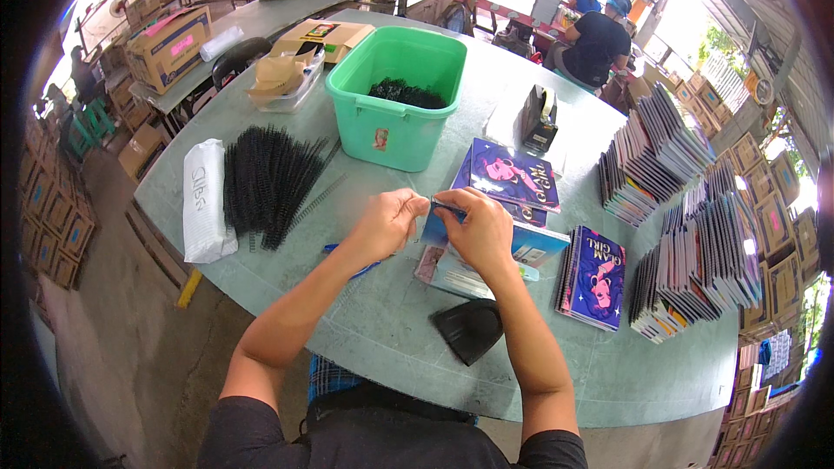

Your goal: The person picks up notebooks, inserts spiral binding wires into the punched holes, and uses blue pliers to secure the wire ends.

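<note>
Blue notebook (540, 244) mid-counter, in front of the person, near side of the purple notebooks (512, 175); tilted, its left end up at the fingers. Whether its near edge rests on the pale booklets (460, 276) below, cannot tell.

Right hand (473, 219): thumb and fingers clamped on the notebook's upper left corner. Left hand (393, 219): fingertips pinched together just beside that corner; whether something thin sits between them, cannot tell, too small.

Handling, by judgement: light, one hand enough. Cover likely thin card, bendy across the middle, firmer along the bound edge. Glossy face, so probably a little slippery; loose pages may fan if gripped by one cover only. Best hold: flat across the full thickness, close to the edge being worked, without squeezing any wire. Corners would crease first.

Looks: blue fading to paler blue, shiny, small pale printed block toward the right end. Much of its left end hidden by the right hand.

About it: black coils (271, 187) heaped left on the counter (539, 382), green tub (391, 135) far side, black scoop-shaped thing (469, 330) near.
</note>
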Demonstrator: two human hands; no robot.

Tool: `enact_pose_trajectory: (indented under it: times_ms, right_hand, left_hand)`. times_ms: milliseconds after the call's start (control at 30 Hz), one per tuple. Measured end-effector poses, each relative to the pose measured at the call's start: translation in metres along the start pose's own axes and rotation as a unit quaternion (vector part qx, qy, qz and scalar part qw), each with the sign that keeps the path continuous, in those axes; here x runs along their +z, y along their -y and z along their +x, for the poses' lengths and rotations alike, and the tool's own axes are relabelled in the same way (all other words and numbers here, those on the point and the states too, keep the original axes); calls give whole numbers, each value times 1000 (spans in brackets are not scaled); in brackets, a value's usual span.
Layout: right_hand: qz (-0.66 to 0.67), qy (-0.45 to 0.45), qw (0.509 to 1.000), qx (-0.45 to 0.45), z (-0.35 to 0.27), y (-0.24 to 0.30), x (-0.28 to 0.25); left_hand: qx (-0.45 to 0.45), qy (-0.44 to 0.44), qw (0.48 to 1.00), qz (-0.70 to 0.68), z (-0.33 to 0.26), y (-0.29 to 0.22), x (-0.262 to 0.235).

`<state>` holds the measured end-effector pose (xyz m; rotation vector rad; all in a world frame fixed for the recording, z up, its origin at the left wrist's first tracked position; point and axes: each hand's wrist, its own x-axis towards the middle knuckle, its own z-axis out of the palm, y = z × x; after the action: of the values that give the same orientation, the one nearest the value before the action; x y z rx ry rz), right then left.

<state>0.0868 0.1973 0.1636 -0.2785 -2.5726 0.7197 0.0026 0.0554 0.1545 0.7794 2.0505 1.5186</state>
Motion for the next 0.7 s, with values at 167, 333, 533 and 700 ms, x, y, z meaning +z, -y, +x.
enact_pose_trajectory:
  times_ms: [167, 333, 533, 700]
  right_hand:
    - [-45, -25, 995, -89, 1, -16, 5]
    - [-52, 4, 994, -91, 9, -9, 7]
    - [110, 60, 992, -25, 14, -4, 5]
    - [81, -81, 990, -86, 11, 0, 15]
  left_hand:
    - [194, -52, 966, 163, 14, 15, -19]
    - [212, -69, 956, 190, 12, 9, -30]
    - [334, -116, 892, 282, 13, 19, -27]
    - [176, 44, 925, 335, -24, 57, 78]
